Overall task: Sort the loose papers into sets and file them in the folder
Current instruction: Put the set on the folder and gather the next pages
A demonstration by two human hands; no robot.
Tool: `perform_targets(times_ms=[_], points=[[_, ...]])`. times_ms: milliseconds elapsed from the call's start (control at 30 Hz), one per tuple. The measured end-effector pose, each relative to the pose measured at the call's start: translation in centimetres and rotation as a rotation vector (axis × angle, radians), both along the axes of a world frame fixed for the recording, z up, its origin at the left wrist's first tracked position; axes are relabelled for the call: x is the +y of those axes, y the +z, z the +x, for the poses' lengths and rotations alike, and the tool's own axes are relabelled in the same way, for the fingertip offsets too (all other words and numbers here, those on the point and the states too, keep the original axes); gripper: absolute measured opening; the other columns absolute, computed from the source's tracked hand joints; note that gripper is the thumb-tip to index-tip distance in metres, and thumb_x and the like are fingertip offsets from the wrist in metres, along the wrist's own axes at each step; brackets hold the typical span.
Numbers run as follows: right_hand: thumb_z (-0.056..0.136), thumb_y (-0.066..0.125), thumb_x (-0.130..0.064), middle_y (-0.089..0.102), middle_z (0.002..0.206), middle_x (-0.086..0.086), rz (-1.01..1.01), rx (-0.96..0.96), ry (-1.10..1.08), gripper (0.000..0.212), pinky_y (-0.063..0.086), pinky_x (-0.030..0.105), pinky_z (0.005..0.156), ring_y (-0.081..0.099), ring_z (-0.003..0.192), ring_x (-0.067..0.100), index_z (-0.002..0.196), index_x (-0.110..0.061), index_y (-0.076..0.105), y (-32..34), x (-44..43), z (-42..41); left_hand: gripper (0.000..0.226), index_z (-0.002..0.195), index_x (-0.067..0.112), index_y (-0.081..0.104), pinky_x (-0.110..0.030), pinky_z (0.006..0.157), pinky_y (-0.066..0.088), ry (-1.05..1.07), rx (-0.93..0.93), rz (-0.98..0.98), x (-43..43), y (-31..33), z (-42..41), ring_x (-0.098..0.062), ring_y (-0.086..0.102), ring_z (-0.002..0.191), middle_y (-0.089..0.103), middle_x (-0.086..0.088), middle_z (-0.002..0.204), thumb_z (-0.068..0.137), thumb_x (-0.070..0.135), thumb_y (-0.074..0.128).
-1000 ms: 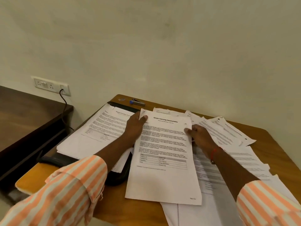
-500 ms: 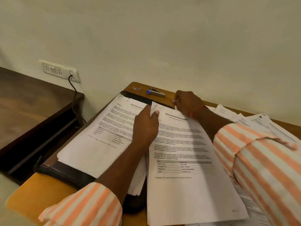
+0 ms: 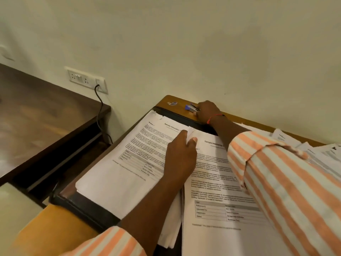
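Note:
A black folder (image 3: 86,209) lies open on the orange-brown table (image 3: 55,231), with a stack of printed papers (image 3: 118,174) on its left half. A second set headed "Sample Internship" (image 3: 217,204) lies to the right of it. My left hand (image 3: 181,156) pinches the top left corner of that set, thumb on the sheet. My right hand (image 3: 207,111) reaches across to the table's far edge and grips a small blue and metal stapler (image 3: 191,108). More loose papers (image 3: 317,152) lie at the right, partly hidden by my striped sleeve.
A small shiny bit (image 3: 172,103) lies near the table's far left corner. The wall stands right behind the table. A dark wooden desk (image 3: 36,117) sits to the left, below a wall socket (image 3: 86,80) with a black cable (image 3: 100,115) hanging down.
My right hand left the internship set and moved up and left across the table to the stapler. My left hand kept hold of the set's top corner. The view swung left and closer.

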State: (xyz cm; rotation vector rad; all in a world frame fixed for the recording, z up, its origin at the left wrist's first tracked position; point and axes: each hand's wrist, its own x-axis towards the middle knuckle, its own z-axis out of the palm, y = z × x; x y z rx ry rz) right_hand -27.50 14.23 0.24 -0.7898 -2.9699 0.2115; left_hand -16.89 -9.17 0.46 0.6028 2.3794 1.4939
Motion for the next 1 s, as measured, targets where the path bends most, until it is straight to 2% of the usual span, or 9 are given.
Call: perform_targets(times_ms=[133, 200, 267, 367, 433, 500, 667, 800, 1000], points=[[0.098, 0.051, -0.012, 0.048, 0.123, 0.022, 0.033, 0.037, 0.126, 0.026, 0.046, 0.042, 0.089, 0.056, 0.1, 0.039, 0.122, -0.002, 0.055, 2.6, 0.8, 2.8, 0.048, 0.152, 0.017, 0.038, -0.022, 0.094, 0.037, -0.018, 0.016, 0.023, -0.1, 0.2, 0.2, -0.012, 0.048, 0.129, 0.05, -0.002, 0.149, 0.108, 0.035, 0.042], [0.099, 0.049, -0.009, 0.053, 0.115, 0.02, 0.048, 0.045, 0.223, 0.02, 0.046, 0.043, 0.081, 0.056, 0.09, 0.034, 0.118, -0.003, 0.052, 4.7, 1.0, 5.2, 0.048, 0.151, 0.017, 0.04, -0.036, 0.109, 0.042, -0.024, 0.024, 0.048, -0.1, 0.2, 0.3, -0.021, 0.048, 0.137, 0.05, -0.003, 0.149, 0.107, 0.036, 0.043], [0.102, 0.047, -0.013, 0.058, 0.105, 0.015, 0.048, 0.0, 0.298, 0.016, 0.043, 0.038, 0.07, 0.052, 0.078, 0.023, 0.118, -0.009, 0.048, 7.1, 0.6, 8.1, 0.05, 0.152, 0.018, 0.039, -0.041, 0.111, 0.04, -0.039, 0.02, 0.064, -0.1, 0.5, 0.6, -0.026, 0.045, 0.14, 0.049, -0.004, 0.151, 0.107, 0.038, 0.043], [0.104, 0.046, -0.014, 0.058, 0.102, 0.009, 0.08, -0.087, 0.397, 0.019, 0.034, 0.034, 0.064, 0.049, 0.076, 0.02, 0.122, -0.014, 0.047, 10.2, -0.5, 12.0, 0.042, 0.144, 0.018, 0.048, -0.032, 0.096, 0.049, -0.042, 0.038, 0.104, -0.3, 0.8, 0.6, -0.023, 0.056, 0.128, 0.059, -0.003, 0.136, 0.106, 0.037, 0.045], [0.104, 0.046, -0.02, 0.056, 0.106, 0.002, 0.118, -0.14, 0.465, 0.025, 0.033, 0.033, 0.071, 0.052, 0.084, 0.022, 0.129, -0.018, 0.047, 11.7, -1.3, 14.5, 0.022, 0.119, 0.021, 0.056, -0.029, 0.082, 0.055, -0.045, 0.086, 0.149, -0.4, 0.5, 0.8, -0.019, 0.066, 0.106, 0.066, 0.001, 0.111, 0.106, 0.037, 0.047], [0.104, 0.046, -0.038, 0.057, 0.113, 0.0, 0.155, -0.168, 0.525, 0.034, 0.037, 0.035, 0.081, 0.054, 0.092, 0.024, 0.134, -0.022, 0.046, 12.9, -2.0, 16.3, 0.017, 0.109, 0.021, 0.055, -0.023, 0.071, 0.054, -0.054, 0.127, 0.17, -0.4, 0.4, 1.0, -0.013, 0.066, 0.092, 0.065, 0.004, 0.099, 0.105, 0.036, 0.048], [0.099, 0.038, -0.062, 0.058, 0.127, 0.0, 0.3, -0.253, 0.534, 0.052, 0.043, 0.039, 0.091, 0.057, 0.101, 0.024, 0.142, -0.032, 0.04, 14.6, -3.9, 18.6, 0.025, 0.116, 0.015, 0.058, -0.027, 0.07, 0.058, -0.078, 0.165, 0.223, -0.3, 0.6, 1.4, -0.011, 0.068, 0.084, 0.068, 0.0, 0.097, 0.105, 0.035, 0.048], [0.089, 0.024, -0.081, 0.06, 0.12, -0.003, 0.431, -0.315, 0.566, 0.067, 0.046, 0.04, 0.092, 0.058, 0.094, 0.022, 0.138, -0.038, 0.041, 14.7, -5.4, 18.7, 0.02, 0.114, 0.02, 0.054, -0.018, 0.064, 0.051, -0.098, 0.183, 0.216, -0.1, 0.5, 1.4, -0.009, 0.066, 0.082, 0.064, 0.004, 0.094, 0.105, 0.037, 0.048], [0.091, 0.029, -0.078, 0.062, 0.113, -0.004, 0.598, -0.344, 0.617, 0.062, 0.042, 0.037, 0.092, 0.058, 0.091, 0.02, 0.136, -0.038, 0.043, 14.4, -7.2, 17.9, 0.03, 0.119, 0.015, 0.053, -0.018, 0.064, 0.046, -0.133, 0.225, 0.221, 0.4, 0.0, 1.2, -0.015, 0.065, 0.085, 0.062, 0.0, 0.096, 0.104, 0.041, 0.048]])
